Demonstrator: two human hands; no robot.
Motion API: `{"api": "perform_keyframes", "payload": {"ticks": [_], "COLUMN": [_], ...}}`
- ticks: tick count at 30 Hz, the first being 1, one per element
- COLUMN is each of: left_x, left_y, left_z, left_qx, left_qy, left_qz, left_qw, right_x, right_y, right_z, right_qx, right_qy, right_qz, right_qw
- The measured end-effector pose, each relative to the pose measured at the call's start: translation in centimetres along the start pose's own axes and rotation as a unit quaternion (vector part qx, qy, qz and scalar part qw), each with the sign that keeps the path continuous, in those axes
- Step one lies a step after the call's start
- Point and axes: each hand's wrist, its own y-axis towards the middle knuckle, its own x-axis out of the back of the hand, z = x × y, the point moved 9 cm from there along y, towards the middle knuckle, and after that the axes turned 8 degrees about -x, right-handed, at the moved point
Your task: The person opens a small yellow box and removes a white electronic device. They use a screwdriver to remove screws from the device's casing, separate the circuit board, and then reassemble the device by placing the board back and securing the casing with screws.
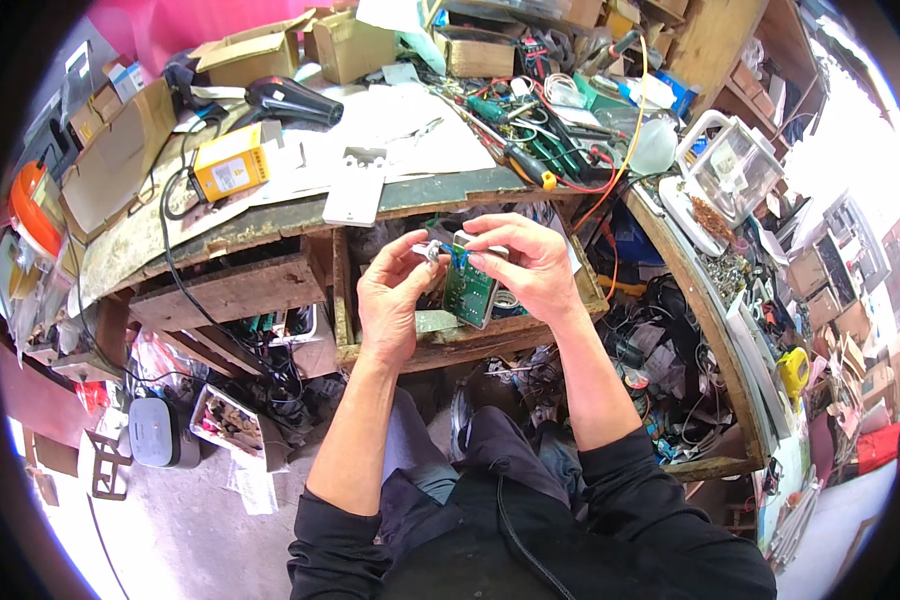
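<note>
Over an open wooden drawer, my right hand (pixel 526 265) grips a green circuit board (pixel 470 292) by its upper right edge, thumb in front. Blue wires (pixel 459 259) show at the top of the board, beside that thumb. My left hand (pixel 393 291) is pinched round a small white and grey part (pixel 429 250) just left of the board; its exact kind is too small to make out. Whether the wires join that part to the board I cannot tell. Just beyond my hands, a flat white plastic cover (pixel 355 189) lies at the bench's front edge.
The open drawer (pixel 440 350) holds a tape roll and loose bits. On the bench lie a black hair dryer (pixel 292 101), a yellow box (pixel 232 163) and several screwdrivers, one an orange-tipped screwdriver (pixel 530 167). A tangle of cables (pixel 670 370) fills the right-hand compartment. A black cord (pixel 170 250) hangs at left.
</note>
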Motion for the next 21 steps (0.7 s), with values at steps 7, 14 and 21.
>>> {"api": "perform_keyframes", "payload": {"ticks": [7,14,21], "left_x": [-0.1,-0.1,0.1], "left_y": [-0.1,0.0,0.0], "left_z": [-0.3,-0.2,0.1], "left_qx": [-0.017,-0.05,-0.029], "left_qy": [-0.01,-0.017,-0.018], "left_qz": [0.013,0.032,0.024], "left_qw": [1.0,0.998,0.999], "right_x": [-0.5,-1.2,-1.7], "right_y": [-0.2,-0.8,-1.1], "right_z": [1.4,0.8,0.5], "right_qx": [0.047,0.061,0.052], "right_qy": [-0.059,-0.076,-0.057], "right_qz": [-0.005,-0.056,-0.079], "right_qw": [0.997,0.994,0.994]}}
